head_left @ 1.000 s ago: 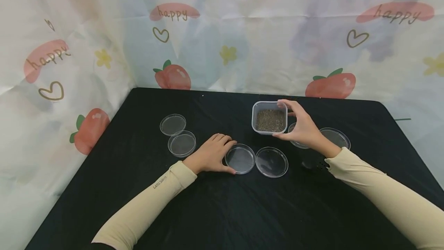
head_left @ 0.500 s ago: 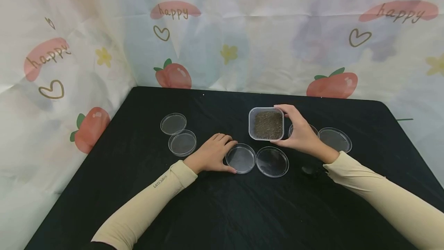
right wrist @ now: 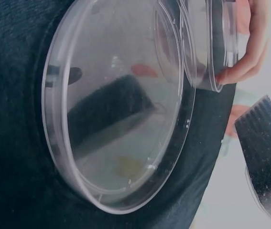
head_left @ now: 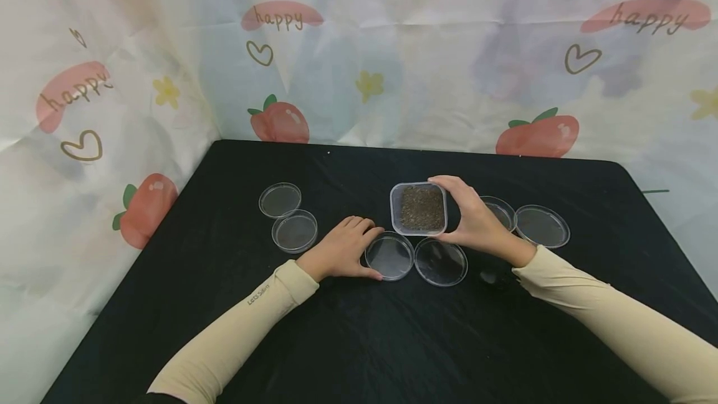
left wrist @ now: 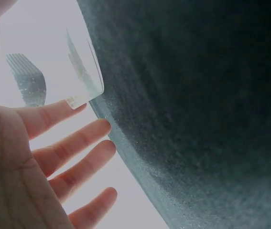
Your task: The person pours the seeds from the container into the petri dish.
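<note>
My left hand (head_left: 339,251) holds a clear petri dish (head_left: 389,257) by its rim, thumb at the near side and index finger at the far side. In the left wrist view its other fingers (left wrist: 78,169) stretch out, spread apart. My right hand (head_left: 477,223) grips a clear square plastic tub (head_left: 396,207) by its right side, tilted to show the brown soil-like grains (head_left: 423,207) inside. The tub hangs just behind the two middle dishes. A second petri dish (head_left: 441,267) touches the held one; in the right wrist view this dish (right wrist: 55,124) looms close.
At the left, two clear round dishes (head_left: 280,201) (head_left: 295,231) lie edge to edge on black cloth. Two more (head_left: 501,211) (head_left: 542,226) lie at the right, one partly behind my right hand. A small dark object (head_left: 489,277), unclear in kind, lies near my right wrist.
My right hand has brought the tub left and nearer, from the back right toward the middle dishes, tipping it more toward the camera. My left hand stays on its dish.
</note>
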The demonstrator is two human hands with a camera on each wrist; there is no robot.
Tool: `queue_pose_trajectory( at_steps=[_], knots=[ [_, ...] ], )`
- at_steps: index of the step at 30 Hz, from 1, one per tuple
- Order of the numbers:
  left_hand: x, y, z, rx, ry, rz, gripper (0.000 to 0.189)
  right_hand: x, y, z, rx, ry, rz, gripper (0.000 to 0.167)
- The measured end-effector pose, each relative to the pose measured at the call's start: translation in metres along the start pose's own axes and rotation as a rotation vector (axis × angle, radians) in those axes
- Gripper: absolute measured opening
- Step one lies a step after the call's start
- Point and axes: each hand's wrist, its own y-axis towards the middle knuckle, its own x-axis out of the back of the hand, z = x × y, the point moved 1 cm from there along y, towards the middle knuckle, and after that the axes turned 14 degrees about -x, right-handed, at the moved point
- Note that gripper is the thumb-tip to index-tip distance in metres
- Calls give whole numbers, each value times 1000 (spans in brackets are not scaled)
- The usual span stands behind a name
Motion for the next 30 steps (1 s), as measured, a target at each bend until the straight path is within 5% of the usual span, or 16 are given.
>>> queue_pose_trajectory(
  at_steps=[30],
  knots=[
    [-1,-1,-2,14,-16,4,91,-4,-6,18,54,-24,-11,100]
  ],
)
